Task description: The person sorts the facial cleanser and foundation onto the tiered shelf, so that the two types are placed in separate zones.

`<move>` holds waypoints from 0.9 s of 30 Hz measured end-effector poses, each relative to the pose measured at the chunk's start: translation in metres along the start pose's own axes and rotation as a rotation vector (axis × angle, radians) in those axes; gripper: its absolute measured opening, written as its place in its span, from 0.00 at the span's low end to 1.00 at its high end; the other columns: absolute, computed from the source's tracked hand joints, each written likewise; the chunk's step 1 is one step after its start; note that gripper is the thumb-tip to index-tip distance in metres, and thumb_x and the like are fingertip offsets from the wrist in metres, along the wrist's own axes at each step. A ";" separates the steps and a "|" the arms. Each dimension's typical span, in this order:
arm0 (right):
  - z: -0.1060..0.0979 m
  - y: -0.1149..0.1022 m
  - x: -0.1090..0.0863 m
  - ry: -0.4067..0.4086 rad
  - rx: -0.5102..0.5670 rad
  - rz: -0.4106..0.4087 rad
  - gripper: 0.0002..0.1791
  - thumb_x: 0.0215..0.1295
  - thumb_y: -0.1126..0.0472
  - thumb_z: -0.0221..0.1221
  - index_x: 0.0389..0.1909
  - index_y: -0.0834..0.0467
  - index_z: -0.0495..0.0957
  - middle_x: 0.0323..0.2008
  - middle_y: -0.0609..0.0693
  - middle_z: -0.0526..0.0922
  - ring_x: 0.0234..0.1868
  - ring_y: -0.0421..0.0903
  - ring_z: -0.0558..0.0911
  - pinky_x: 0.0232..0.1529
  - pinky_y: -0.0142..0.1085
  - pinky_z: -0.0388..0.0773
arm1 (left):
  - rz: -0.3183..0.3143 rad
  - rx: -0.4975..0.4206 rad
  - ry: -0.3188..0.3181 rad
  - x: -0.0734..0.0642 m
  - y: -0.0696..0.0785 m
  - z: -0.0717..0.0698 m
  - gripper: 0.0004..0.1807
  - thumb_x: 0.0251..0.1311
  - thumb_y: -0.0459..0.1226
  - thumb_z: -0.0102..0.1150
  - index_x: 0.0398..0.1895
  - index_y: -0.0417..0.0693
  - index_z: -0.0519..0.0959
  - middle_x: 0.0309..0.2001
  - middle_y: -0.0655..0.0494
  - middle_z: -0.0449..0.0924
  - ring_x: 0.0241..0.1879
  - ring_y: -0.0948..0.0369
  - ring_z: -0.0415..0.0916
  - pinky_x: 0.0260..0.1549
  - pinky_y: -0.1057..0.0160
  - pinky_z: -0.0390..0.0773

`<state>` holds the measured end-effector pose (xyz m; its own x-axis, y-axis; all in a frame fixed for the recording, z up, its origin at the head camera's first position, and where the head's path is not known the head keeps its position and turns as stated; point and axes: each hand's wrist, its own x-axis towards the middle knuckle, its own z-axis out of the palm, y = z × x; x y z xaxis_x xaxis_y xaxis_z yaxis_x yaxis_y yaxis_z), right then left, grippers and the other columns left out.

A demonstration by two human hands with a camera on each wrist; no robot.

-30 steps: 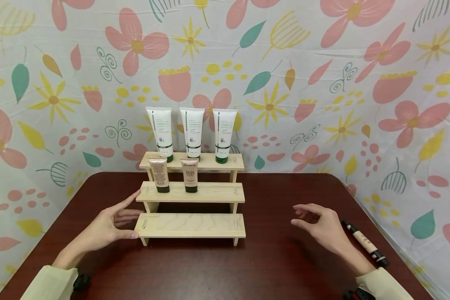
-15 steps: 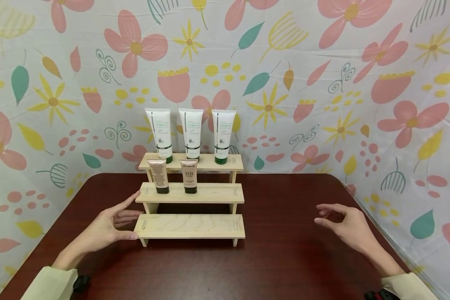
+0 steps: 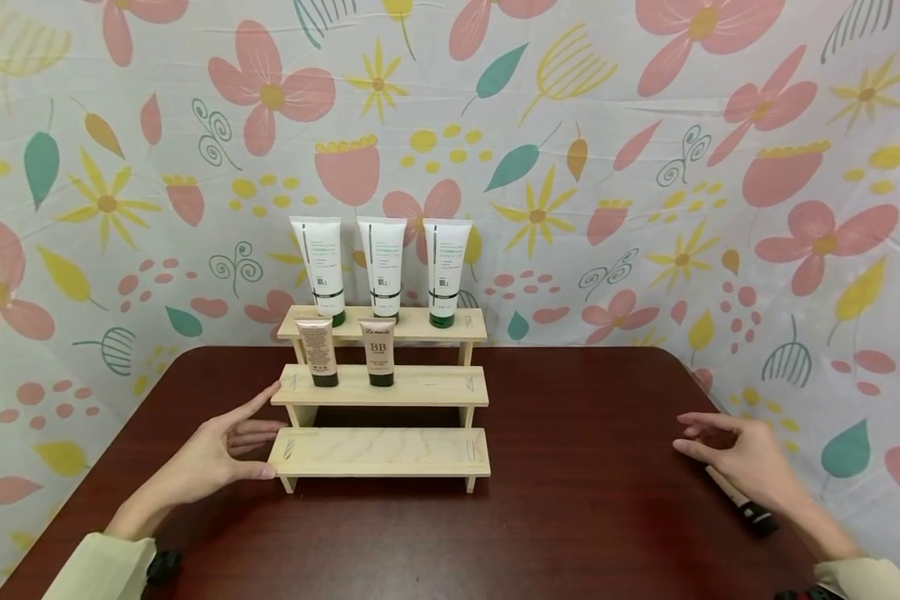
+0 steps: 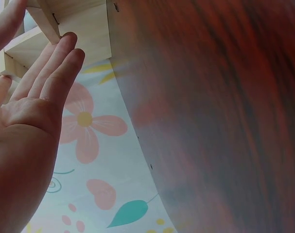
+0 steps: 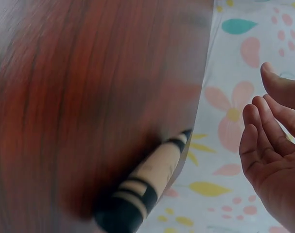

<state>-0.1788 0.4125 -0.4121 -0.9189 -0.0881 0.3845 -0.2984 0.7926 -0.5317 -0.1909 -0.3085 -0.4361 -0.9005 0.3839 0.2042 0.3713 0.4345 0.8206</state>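
Note:
My left hand [image 3: 221,454] rests against the left end of a three-step wooden display stand [image 3: 382,450]. Its thumb touches the lowest step and its index fingertip meets the middle one; in the left wrist view the fingers [image 4: 52,73] lie straight along the wood. At the right, my right hand [image 3: 746,458] hovers with loosely bent fingers and nothing in them. Below it lies a black-and-beige crayon-shaped stick [image 3: 735,492], partly hidden by the hand. The right wrist view shows the stick [image 5: 152,172] close by, apart from the fingers [image 5: 266,131].
Three white squeeze tubes [image 3: 382,267] with green caps stand on the top step. Two beige tubes, one a BB cream tube [image 3: 378,354], stand on the middle step. The dark red table [image 3: 570,500] ends at a flowered cloth [image 3: 570,167] behind and beside it.
My right hand has moved steadily rightward, from left of the crayon-shaped stick to above it, and now covers part of it. My left hand stays against the stand.

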 end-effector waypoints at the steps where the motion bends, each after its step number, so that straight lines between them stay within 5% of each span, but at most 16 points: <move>1: -0.002 0.003 -0.001 -0.008 0.001 0.012 0.20 0.62 0.62 0.76 0.54 0.62 0.87 0.35 0.48 0.87 0.24 0.36 0.78 0.19 0.31 0.71 | -0.001 -0.001 -0.001 0.000 0.000 0.000 0.63 0.50 0.36 0.85 0.87 0.57 0.53 0.60 0.35 0.81 0.59 0.44 0.82 0.53 0.64 0.81; 11: -0.020 0.031 -0.012 -0.124 -0.007 0.059 0.18 0.67 0.62 0.72 0.54 0.67 0.86 0.40 0.57 0.90 0.30 0.40 0.86 0.23 0.34 0.78 | -0.004 0.010 0.006 0.000 -0.001 0.000 0.63 0.50 0.36 0.85 0.86 0.57 0.54 0.60 0.35 0.82 0.59 0.43 0.82 0.53 0.63 0.82; 19: -0.027 0.056 -0.021 -0.250 0.020 0.130 0.18 0.69 0.63 0.71 0.54 0.71 0.85 0.39 0.51 0.89 0.36 0.35 0.85 0.30 0.32 0.82 | -0.004 0.012 0.001 0.001 0.000 -0.001 0.63 0.50 0.37 0.85 0.86 0.57 0.54 0.60 0.35 0.82 0.59 0.44 0.82 0.54 0.62 0.82; 27: -0.036 0.084 -0.021 -0.363 0.141 -0.042 0.16 0.68 0.74 0.66 0.56 0.71 0.83 0.44 0.43 0.89 0.41 0.35 0.84 0.31 0.31 0.81 | -0.002 0.002 0.004 0.001 -0.001 0.000 0.63 0.50 0.36 0.85 0.86 0.58 0.54 0.60 0.36 0.82 0.59 0.49 0.82 0.54 0.62 0.81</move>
<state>-0.1751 0.5027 -0.4378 -0.9292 -0.3461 0.1297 -0.3468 0.6954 -0.6294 -0.1917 -0.3086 -0.4363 -0.9022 0.3800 0.2041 0.3696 0.4369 0.8201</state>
